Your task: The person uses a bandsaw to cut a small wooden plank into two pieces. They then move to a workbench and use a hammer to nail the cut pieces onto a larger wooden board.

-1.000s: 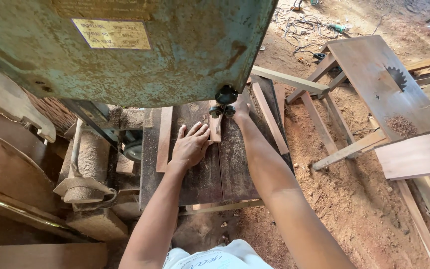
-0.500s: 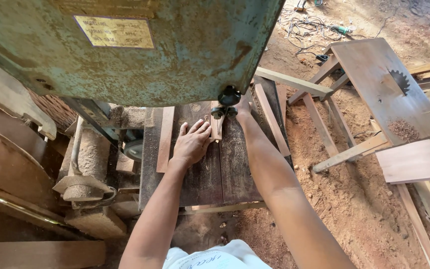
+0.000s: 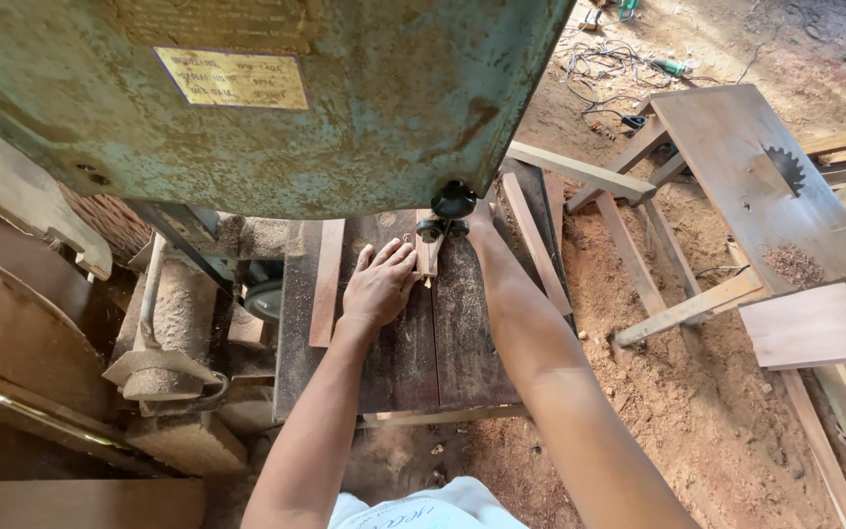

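My left hand [image 3: 380, 285] lies flat, fingers spread, on the dark saw table [image 3: 462, 338], pressing against a small wood piece [image 3: 428, 257] right under the blade guide [image 3: 449, 210] of a large green band saw [image 3: 247, 98]. My right arm reaches forward along the table's right side. My right hand [image 3: 479, 217] is mostly hidden behind the saw housing and guide, next to the small piece. A long wooden strip [image 3: 326, 284] lies on the table to the left of my left hand.
A wooden table saw bench [image 3: 766, 186] with a round blade stands at the right on sawdust-covered ground. Loose boards [image 3: 820, 323] and slats [image 3: 536, 240] lie around it. Cables [image 3: 619, 59] trail at the back. Dusty machine parts [image 3: 164, 333] sit at the left.
Both hands have stayed at the small piece by the blade guide. Nothing has clearly moved.
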